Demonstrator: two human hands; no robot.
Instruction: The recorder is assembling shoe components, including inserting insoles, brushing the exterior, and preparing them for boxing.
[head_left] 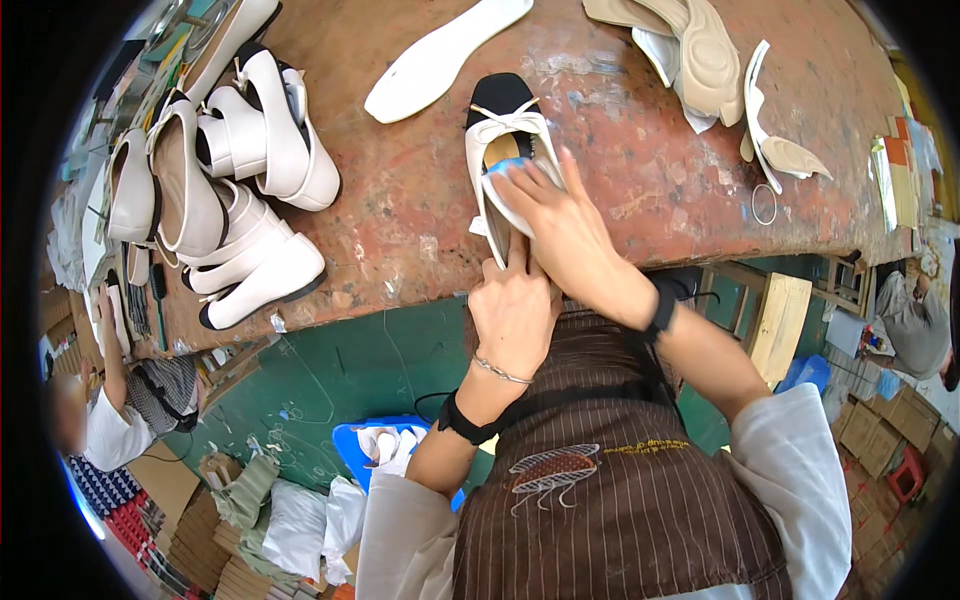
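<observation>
On my feed the bow-front ballet flat [508, 122] sits near the workbench [400, 210] edge, I'd guess so the left hand [513, 312], partly curled, can brace its heel; right hand [560, 225], fingers extended, covers a blue-tipped piece [503, 166], can't tell if either grips

Shoemaking workshop, piled white shoes [308, 178], loose insoles [710, 65], scuffed worktable [390, 235]

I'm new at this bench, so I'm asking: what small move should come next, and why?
Perhaps press the blue piece down inside the black-toed shoe: it shows in the opening under fingertips of the right hand, while the left hand reaches the heel end.
</observation>
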